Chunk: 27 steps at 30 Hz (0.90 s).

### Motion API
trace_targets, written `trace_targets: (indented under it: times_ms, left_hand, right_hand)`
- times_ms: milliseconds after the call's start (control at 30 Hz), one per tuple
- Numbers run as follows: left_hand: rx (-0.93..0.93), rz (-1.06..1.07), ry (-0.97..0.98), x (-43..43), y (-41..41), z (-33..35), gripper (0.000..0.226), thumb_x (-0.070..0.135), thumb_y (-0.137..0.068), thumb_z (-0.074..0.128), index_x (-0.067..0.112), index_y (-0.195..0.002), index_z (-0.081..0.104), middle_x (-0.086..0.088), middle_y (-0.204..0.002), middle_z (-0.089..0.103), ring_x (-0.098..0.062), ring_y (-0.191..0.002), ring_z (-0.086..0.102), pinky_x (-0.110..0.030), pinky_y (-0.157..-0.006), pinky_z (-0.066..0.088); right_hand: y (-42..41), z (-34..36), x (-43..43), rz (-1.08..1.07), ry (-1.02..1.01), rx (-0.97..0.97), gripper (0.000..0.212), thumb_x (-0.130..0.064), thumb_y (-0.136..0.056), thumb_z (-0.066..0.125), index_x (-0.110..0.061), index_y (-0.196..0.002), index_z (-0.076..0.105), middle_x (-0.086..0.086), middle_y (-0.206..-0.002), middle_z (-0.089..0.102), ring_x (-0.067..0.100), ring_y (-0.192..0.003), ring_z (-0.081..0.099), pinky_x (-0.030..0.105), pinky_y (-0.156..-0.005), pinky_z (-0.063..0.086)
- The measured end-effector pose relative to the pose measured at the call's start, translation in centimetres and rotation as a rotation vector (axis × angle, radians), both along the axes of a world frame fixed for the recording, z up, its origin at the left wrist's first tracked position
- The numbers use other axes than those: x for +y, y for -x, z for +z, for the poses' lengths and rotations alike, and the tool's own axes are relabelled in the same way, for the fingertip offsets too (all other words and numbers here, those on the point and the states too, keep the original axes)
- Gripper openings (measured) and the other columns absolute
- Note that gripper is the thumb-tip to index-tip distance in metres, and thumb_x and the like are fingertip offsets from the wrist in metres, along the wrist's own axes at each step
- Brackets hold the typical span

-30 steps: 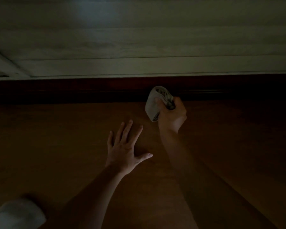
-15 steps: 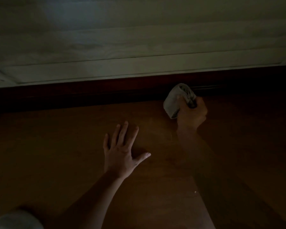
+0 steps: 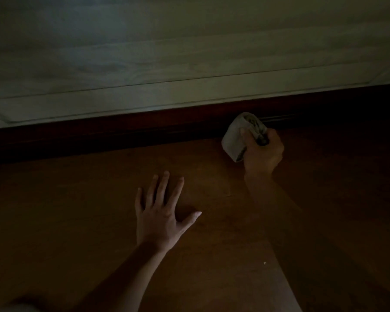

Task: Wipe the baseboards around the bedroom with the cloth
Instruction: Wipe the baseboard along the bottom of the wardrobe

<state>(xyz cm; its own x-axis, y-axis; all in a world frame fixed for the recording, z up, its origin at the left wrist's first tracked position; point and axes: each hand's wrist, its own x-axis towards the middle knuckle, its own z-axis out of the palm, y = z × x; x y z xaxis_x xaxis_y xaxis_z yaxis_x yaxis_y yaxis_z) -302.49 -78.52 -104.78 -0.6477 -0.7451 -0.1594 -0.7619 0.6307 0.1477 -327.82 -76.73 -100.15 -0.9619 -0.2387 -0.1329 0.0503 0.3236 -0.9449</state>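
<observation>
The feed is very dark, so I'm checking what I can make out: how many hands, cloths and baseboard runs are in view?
Hands: 2 (left hand flat on the floor; right hand gripping the cloth)
Cloths: 1
Baseboard runs: 1 (dark baseboard, with the cloth at it)
Total: 4

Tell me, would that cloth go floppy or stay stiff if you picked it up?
Probably floppy: the cloth is bunched into a soft wad in the right hand, so it would likely droop if loosened. It seems light, since one hand holds it up at the baseboard. Unlikely to roll or break.
</observation>
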Motion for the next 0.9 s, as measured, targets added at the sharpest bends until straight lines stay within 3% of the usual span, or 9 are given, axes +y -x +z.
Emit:
trace_targets:
  times_ms: [233, 333, 467, 600, 767, 900]
  left_hand:
    - [0.002, -0.013, 0.015, -0.1, -0.1, -0.1, 0.094, 0.092, -0.084, 0.024, 0.036, -0.159, 0.025, -0.004, -0.168, 0.019, -0.029, -0.154, 0.016, -0.062, -0.12, 0.014]
    - [0.006, -0.01, 0.012, -0.1, -0.2, -0.2, 0.094, 0.092, -0.084, 0.026, 0.035, -0.159, 0.026, -0.004, -0.168, 0.019, -0.029, -0.155, 0.015, -0.062, -0.12, 0.014]
    - [0.002, -0.011, 0.004, 0.0, -0.2, -0.2, 0.094, 0.091, -0.084, 0.027, 0.035, -0.159, 0.026, -0.004, -0.168, 0.019, -0.029, -0.155, 0.014, -0.062, -0.12, 0.015]
    - [0.0, -0.019, 0.016, 0.0, -0.3, -0.3, 0.093, 0.091, -0.085, 0.025, 0.034, -0.159, 0.028, -0.004, -0.168, 0.018, -0.029, -0.155, 0.015, -0.061, -0.121, 0.013]
    - [-0.007, -0.015, 0.015, 0.1, -0.1, -0.4, 0.092, 0.091, -0.085, 0.024, 0.036, -0.159, 0.025, -0.004, -0.169, 0.018, -0.03, -0.155, 0.015, -0.062, -0.12, 0.014]
    - [-0.023, -0.011, 0.017, 0.0, -0.1, -0.3, 0.092, 0.091, -0.085, 0.024, 0.036, -0.158, 0.028, -0.005, -0.168, 0.021, -0.031, -0.154, 0.018, -0.062, -0.119, 0.015]
  right_hand:
    - [0.7, -0.2, 1.0, -0.024, 0.07, -0.059, 0.019, -0.031, -0.091, 0.075, -0.023, -0.104, 0.063, -0.009, -0.106, 0.066, 0.009, -0.1, 0.065, 0.031, -0.091, 0.058]
    - [0.8, -0.5, 1.1, 0.025, 0.011, -0.065, 0.04, -0.032, -0.091, 0.074, -0.013, -0.125, 0.064, -0.007, -0.116, 0.063, 0.009, -0.107, 0.061, 0.027, -0.093, 0.055]
    - [1.8, -1.0, 1.7, 0.071, -0.053, -0.112, 0.034, -0.031, -0.085, 0.081, -0.014, -0.113, 0.071, -0.006, -0.106, 0.07, 0.008, -0.1, 0.067, 0.035, -0.089, 0.06]
    - [1.8, -0.8, 1.9, -0.198, -0.063, -0.037, 0.035, -0.028, -0.089, 0.076, -0.007, -0.116, 0.071, 0.004, -0.112, 0.07, 0.016, -0.102, 0.067, 0.024, -0.082, 0.056]
    - [-0.6, -1.1, -0.4, -0.223, -0.032, -0.098, 0.032, -0.032, -0.085, 0.08, -0.009, -0.107, 0.075, -0.004, -0.097, 0.069, 0.008, -0.086, 0.064, 0.002, -0.059, 0.046]
    - [-2.5, -1.4, -0.8, -0.166, 0.018, -0.171, 0.031, -0.032, -0.081, 0.083, -0.014, -0.105, 0.076, -0.001, -0.103, 0.074, 0.011, -0.096, 0.069, 0.025, -0.081, 0.059]
